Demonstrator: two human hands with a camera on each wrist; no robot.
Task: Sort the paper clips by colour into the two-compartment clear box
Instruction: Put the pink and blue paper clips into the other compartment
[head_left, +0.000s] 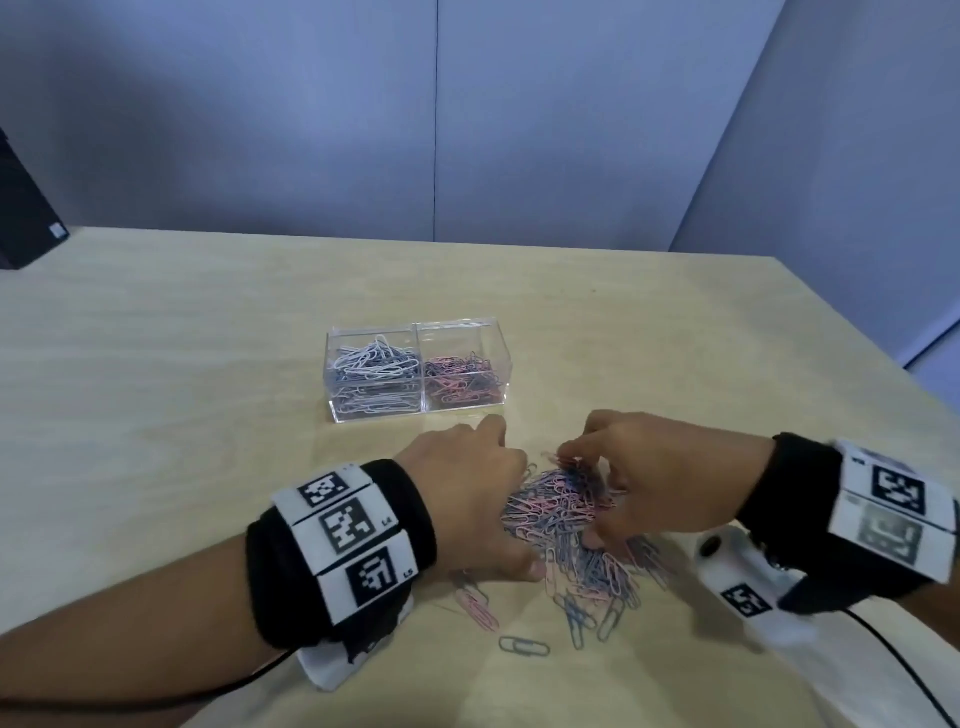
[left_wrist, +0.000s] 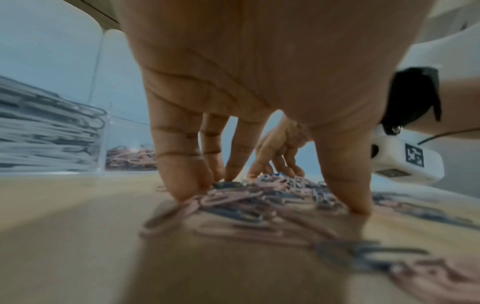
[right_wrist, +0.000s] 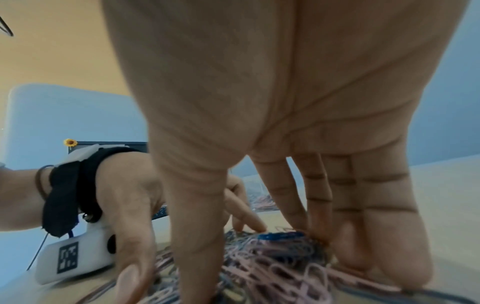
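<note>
A heap of pink, blue and grey paper clips (head_left: 566, 519) lies on the wooden table in front of the clear two-compartment box (head_left: 415, 332). The box's left compartment (head_left: 374, 364) holds white and grey clips; its right compartment (head_left: 460, 382) holds pink and dark ones. My left hand (head_left: 506, 496) presses straight, spread fingers into the heap's left side (left_wrist: 259, 205). My right hand (head_left: 608, 499) reaches down on the heap's right side, thumb and straight fingers (right_wrist: 319, 205) pushed into the clips (right_wrist: 285, 267). Neither hand visibly lifts a clip.
Loose clips lie nearer to me: a pink bunch (head_left: 475, 605) and a single grey one (head_left: 524, 647). A black object (head_left: 26, 208) stands at the table's far left corner. The table's right edge (head_left: 883, 374) runs diagonally. Blue partition walls stand behind.
</note>
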